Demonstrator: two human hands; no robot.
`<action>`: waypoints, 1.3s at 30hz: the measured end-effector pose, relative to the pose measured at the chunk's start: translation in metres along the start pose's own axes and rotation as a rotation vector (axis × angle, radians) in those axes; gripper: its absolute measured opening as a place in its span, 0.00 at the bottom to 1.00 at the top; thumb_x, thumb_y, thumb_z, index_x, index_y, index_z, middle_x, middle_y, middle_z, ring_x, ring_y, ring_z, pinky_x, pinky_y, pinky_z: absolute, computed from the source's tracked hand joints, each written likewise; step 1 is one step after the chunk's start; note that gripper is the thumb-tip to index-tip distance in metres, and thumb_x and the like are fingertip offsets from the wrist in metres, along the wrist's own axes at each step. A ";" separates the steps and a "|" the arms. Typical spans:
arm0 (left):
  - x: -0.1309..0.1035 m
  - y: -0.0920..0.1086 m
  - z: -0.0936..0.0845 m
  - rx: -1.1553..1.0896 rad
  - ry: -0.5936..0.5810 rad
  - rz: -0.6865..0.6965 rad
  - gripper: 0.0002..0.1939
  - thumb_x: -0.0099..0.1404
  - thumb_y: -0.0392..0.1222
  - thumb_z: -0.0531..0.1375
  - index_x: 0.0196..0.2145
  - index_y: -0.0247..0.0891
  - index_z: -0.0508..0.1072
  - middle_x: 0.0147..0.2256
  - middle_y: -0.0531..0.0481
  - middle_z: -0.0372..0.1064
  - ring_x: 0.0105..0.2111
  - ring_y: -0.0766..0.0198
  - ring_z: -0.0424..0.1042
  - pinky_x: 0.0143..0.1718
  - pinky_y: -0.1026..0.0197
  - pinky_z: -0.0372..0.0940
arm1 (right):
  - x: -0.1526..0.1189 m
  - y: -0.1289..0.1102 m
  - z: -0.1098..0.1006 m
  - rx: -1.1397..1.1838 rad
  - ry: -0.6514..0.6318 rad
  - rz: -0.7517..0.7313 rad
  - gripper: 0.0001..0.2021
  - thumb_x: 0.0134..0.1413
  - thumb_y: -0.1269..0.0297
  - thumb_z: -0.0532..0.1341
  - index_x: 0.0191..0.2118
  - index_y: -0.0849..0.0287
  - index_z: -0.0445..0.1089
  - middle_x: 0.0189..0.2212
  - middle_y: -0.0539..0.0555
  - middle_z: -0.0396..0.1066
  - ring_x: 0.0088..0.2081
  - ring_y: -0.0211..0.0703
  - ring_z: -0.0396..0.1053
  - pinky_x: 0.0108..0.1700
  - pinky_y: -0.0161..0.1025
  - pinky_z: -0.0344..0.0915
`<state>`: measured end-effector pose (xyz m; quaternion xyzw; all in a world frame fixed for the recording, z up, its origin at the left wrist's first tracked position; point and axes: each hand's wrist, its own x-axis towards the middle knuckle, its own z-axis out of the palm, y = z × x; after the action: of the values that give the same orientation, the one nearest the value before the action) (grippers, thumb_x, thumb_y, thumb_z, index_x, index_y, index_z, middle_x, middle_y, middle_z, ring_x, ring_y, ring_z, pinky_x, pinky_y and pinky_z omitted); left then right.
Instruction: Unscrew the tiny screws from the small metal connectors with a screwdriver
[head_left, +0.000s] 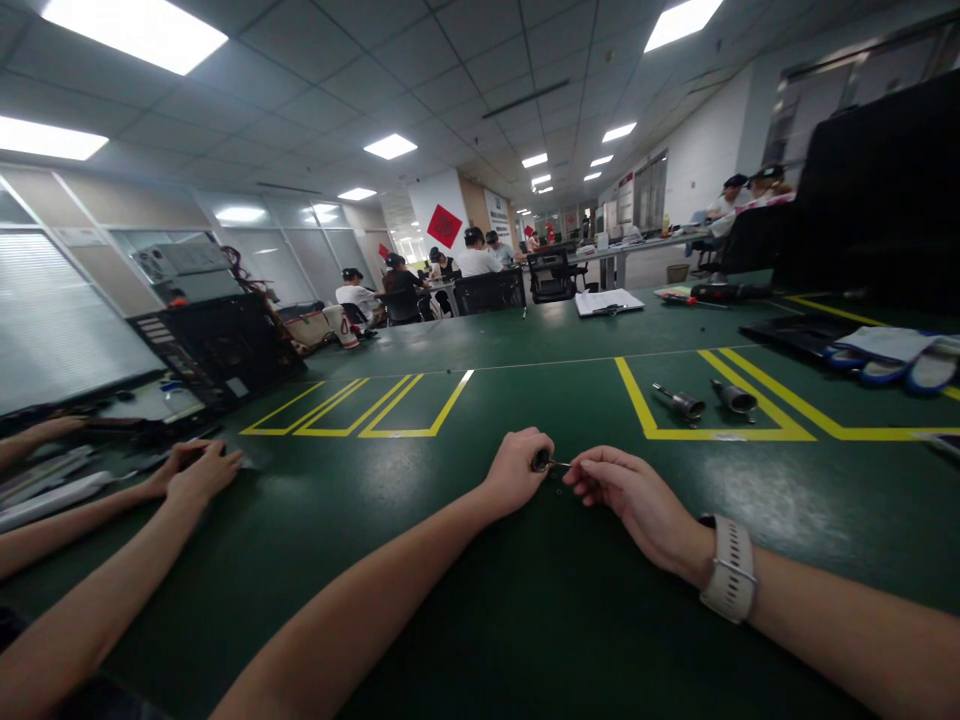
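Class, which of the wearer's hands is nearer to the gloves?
Right. The right hand is to the left of the gloves and closer to the wearer; the left hand is farther left still.

Green, smooth-surfaced worktop (360, 560), marked with yellow tape outlines (397, 434). Two grey metal cylindrical parts (686, 405) lie inside one outline; white papers (609, 300) rest toward the far edge.

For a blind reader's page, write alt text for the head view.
The left hand holds a metal cylinder over a green table while the right hand pinches a thin rod at its open end. Two metal parts lie by yellow tape at right; another person's hands are at left.
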<state>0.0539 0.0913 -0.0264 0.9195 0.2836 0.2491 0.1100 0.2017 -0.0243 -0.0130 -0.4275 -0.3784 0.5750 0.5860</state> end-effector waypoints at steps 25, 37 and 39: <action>0.000 -0.002 0.000 -0.158 0.052 -0.014 0.05 0.55 0.36 0.59 0.25 0.36 0.65 0.27 0.54 0.61 0.29 0.67 0.61 0.32 0.63 0.56 | 0.004 0.003 -0.006 0.124 0.011 0.018 0.06 0.47 0.61 0.62 0.30 0.59 0.71 0.30 0.53 0.72 0.33 0.41 0.66 0.37 0.41 0.60; 0.001 -0.006 0.001 -0.199 0.049 0.035 0.05 0.54 0.35 0.59 0.24 0.35 0.64 0.25 0.55 0.59 0.27 0.68 0.60 0.31 0.64 0.55 | 0.006 0.004 -0.006 0.110 -0.019 0.019 0.07 0.46 0.62 0.62 0.29 0.60 0.71 0.30 0.54 0.73 0.32 0.40 0.66 0.36 0.40 0.59; 0.001 -0.007 0.002 -0.251 0.050 0.042 0.06 0.55 0.35 0.59 0.24 0.35 0.63 0.25 0.55 0.58 0.26 0.69 0.59 0.30 0.65 0.55 | 0.007 0.005 -0.007 0.120 -0.025 0.023 0.07 0.46 0.62 0.62 0.30 0.60 0.72 0.30 0.54 0.73 0.32 0.40 0.66 0.36 0.40 0.59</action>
<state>0.0524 0.0977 -0.0297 0.8977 0.2333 0.3077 0.2120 0.2075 -0.0176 -0.0204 -0.3887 -0.3454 0.6086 0.5994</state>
